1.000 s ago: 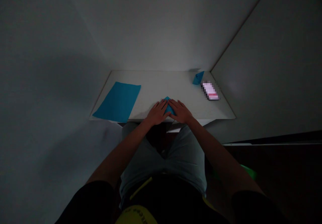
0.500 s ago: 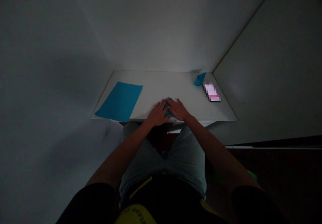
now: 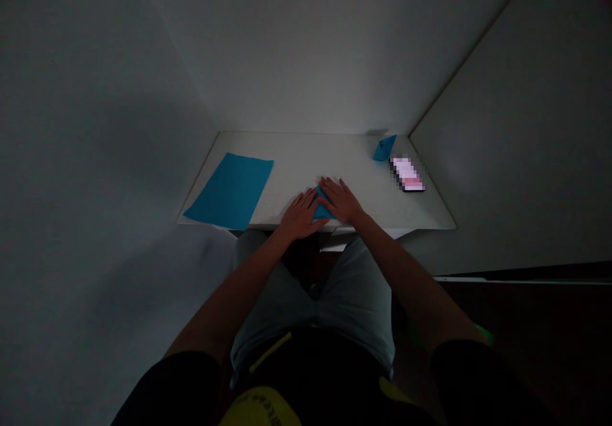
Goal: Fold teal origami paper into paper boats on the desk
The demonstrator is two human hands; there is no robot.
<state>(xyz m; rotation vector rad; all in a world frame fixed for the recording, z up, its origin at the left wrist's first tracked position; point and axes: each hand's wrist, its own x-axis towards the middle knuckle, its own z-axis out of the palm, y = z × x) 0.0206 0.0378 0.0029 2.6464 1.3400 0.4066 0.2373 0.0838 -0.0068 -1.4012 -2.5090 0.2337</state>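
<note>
A small folded piece of blue paper (image 3: 324, 211) lies at the front edge of the white table, partly covered by both hands. On its left side my left hand (image 3: 300, 215) rests flat, fingers stretched out and thumb along the paper's near edge. My right hand (image 3: 342, 200) lies flat over its right side with the fingers extended. Between the hands a blue triangular part of the paper shows; the rest of its shape is hidden.
A large blue sheet of paper (image 3: 232, 190) lies on the left of the white table (image 3: 306, 152). At the back right stands a folded blue paper boat (image 3: 385, 148), with a phone (image 3: 407, 174) beside it, its screen lit and blurred. Walls enclose the table's back and sides.
My right hand has slid slightly up and right over the folded paper, baring more of it. My left hand stays about where it was. The whole view has shifted slightly.
</note>
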